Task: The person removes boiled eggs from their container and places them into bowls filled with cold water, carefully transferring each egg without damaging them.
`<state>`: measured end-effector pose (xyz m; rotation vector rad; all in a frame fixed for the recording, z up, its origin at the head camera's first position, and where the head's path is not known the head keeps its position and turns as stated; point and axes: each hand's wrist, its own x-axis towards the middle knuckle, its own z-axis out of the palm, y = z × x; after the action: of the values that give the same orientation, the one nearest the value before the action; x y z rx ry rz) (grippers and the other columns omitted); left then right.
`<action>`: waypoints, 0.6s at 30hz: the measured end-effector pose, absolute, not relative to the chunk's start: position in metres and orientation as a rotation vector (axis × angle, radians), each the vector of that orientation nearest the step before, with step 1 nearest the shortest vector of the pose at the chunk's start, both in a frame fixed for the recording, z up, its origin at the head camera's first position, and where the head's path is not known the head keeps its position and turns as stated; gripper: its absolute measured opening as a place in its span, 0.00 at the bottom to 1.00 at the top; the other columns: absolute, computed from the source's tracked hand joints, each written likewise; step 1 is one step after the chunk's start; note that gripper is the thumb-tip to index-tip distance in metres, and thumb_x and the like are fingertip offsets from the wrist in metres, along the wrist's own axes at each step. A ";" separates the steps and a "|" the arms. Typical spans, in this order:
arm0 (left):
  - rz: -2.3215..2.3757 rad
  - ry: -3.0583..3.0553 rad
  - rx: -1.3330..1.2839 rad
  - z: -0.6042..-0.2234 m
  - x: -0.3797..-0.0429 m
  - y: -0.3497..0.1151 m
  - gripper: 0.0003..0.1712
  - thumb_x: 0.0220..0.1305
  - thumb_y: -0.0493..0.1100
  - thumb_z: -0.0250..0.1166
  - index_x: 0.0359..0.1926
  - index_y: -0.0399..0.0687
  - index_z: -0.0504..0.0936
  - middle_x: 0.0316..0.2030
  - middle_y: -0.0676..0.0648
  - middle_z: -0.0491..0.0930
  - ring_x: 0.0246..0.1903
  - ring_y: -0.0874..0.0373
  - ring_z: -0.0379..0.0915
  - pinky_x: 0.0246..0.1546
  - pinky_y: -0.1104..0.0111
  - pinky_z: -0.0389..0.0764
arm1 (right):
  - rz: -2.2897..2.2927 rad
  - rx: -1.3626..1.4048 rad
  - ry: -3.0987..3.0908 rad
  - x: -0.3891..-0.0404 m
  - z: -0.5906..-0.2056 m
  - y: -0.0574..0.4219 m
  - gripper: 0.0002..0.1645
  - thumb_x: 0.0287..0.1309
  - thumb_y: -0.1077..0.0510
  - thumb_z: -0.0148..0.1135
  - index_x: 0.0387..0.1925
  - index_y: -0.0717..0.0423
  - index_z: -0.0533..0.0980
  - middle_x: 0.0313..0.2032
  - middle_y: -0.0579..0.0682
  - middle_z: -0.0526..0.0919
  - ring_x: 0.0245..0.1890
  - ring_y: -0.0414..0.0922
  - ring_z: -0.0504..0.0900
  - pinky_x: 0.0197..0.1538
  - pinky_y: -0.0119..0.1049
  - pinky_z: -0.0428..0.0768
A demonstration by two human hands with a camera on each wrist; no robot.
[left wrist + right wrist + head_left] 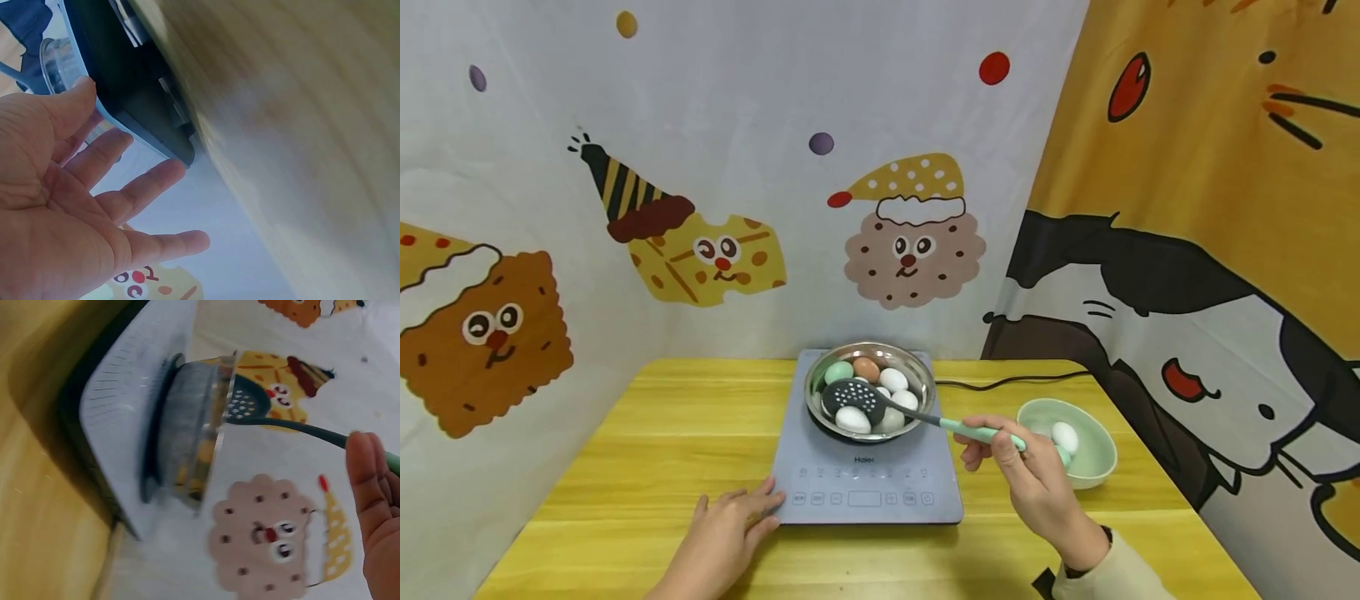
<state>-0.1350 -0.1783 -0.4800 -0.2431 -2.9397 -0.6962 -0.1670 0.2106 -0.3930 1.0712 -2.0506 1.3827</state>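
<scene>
My right hand (pixel 1033 483) grips the green handle of a black skimmer (pixel 855 398). The perforated head is over the steel bowl (pixel 925 367), among several eggs: a green egg (pixel 838 372), a brown egg (pixel 866 369) and white ones (pixel 853 419). In the right wrist view, the skimmer's head (pixel 245 400) shows above the bowl's rim. That bowl stands on a grey induction cooker (pixel 865 483). Fingers spread, my left hand (pixel 722 533) touches the cooker's front left side; the left wrist view shows its fingertips by the cooker's dark underside (pixel 119 75).
To the right stands a pale green bowl (pixel 1101 467) with a white egg (pixel 1064 437) and a green egg partly hidden behind my right hand. A black cord (pixel 985 387) runs rightward from the cooker across the wooden table (pixel 625 467). Cartoon-printed curtains (pixel 737 100) enclose the table.
</scene>
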 end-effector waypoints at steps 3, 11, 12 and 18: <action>-0.708 -2.947 -0.240 -0.480 -0.135 -0.179 0.19 0.67 0.46 0.75 0.59 0.57 0.90 0.67 0.54 0.83 0.60 0.39 0.84 0.64 0.16 0.59 | 1.585 0.951 -2.076 -0.169 -0.397 0.214 0.24 0.85 0.69 0.34 0.59 0.73 0.78 0.46 0.47 0.93 0.37 0.43 0.90 0.41 0.36 0.91; -0.712 -2.960 -0.237 -0.479 -0.135 -0.179 0.20 0.66 0.46 0.75 0.59 0.58 0.90 0.68 0.54 0.83 0.61 0.39 0.84 0.64 0.15 0.59 | 2.040 0.530 -2.007 -0.172 -0.402 0.207 0.32 0.89 0.48 0.34 0.59 0.70 0.76 0.43 0.55 0.93 0.36 0.43 0.90 0.40 0.40 0.92; -0.711 -2.959 -0.236 -0.479 -0.135 -0.179 0.20 0.67 0.46 0.75 0.59 0.58 0.90 0.68 0.54 0.83 0.61 0.39 0.84 0.64 0.15 0.59 | 2.094 0.415 -2.002 -0.173 -0.401 0.206 0.34 0.88 0.43 0.35 0.59 0.67 0.77 0.42 0.55 0.93 0.35 0.43 0.90 0.40 0.40 0.92; -0.705 -2.954 -0.233 -0.480 -0.135 -0.179 0.20 0.66 0.46 0.75 0.59 0.58 0.90 0.67 0.55 0.83 0.60 0.40 0.85 0.63 0.15 0.59 | 2.311 -0.015 -1.964 -0.180 -0.395 0.209 0.35 0.86 0.36 0.36 0.60 0.62 0.75 0.38 0.51 0.94 0.33 0.44 0.89 0.43 0.40 0.92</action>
<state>-0.1349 -0.1786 -0.4804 -0.2329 -2.9540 -0.7048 -0.1804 0.2093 -0.3951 -0.0147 -1.9640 2.3107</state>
